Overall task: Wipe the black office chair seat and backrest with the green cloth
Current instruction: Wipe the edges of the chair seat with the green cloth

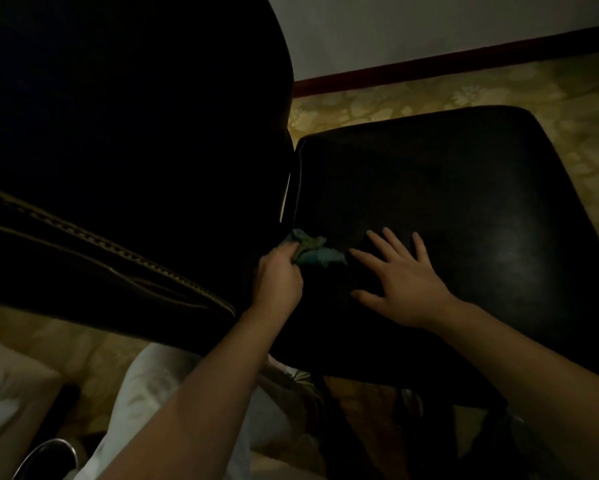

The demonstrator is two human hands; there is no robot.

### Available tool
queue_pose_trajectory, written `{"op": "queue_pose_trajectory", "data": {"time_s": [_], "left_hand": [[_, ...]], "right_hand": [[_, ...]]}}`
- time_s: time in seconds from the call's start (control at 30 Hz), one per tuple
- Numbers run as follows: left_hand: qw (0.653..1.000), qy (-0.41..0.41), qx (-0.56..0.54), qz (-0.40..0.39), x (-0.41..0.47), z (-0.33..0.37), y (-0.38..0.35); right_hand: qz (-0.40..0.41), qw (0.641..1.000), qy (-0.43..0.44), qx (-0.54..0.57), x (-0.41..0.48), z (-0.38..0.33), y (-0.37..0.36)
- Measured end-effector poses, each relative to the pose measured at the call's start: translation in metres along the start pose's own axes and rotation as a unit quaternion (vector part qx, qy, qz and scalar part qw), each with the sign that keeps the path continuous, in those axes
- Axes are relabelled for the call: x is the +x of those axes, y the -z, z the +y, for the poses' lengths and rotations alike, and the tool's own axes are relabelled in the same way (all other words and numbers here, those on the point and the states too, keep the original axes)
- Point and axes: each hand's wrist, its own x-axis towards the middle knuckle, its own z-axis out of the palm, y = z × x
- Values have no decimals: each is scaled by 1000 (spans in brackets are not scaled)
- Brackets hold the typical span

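Note:
The black office chair fills most of the view. Its backrest (124,143) rises at the left, with stitched seams low on it, and its glossy seat (464,188) spreads out to the right. A crumpled green cloth (311,249) lies on the seat's rear edge, right at the gap beside the backrest. My left hand (279,275) is closed on the cloth and presses it against that corner. Just right of the cloth, my right hand (403,282) lies flat on the seat with its fingers spread and nothing in it.
A patterned yellow carpet (498,88) surrounds the chair, meeting a dark red skirting board (447,62) and a pale wall behind. My light trouser leg (152,393) shows below the chair. A shiny metal rim (48,452) sits at the bottom left.

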Motion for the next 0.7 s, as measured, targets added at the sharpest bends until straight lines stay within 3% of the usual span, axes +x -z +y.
{"op": "queue_pose_trajectory", "data": {"time_s": [0.2,0.4,0.7], "left_hand": [[996,82,-4,45,25,20,-8],[999,3,35,31,-8,-1,-20],[998,-8,54,8,14,1,-23]], "right_hand": [[5,1000,0,2,4,1,-3],[7,1000,2,2,4,1,0],[1,1000,2,11,8,1,2]]}}
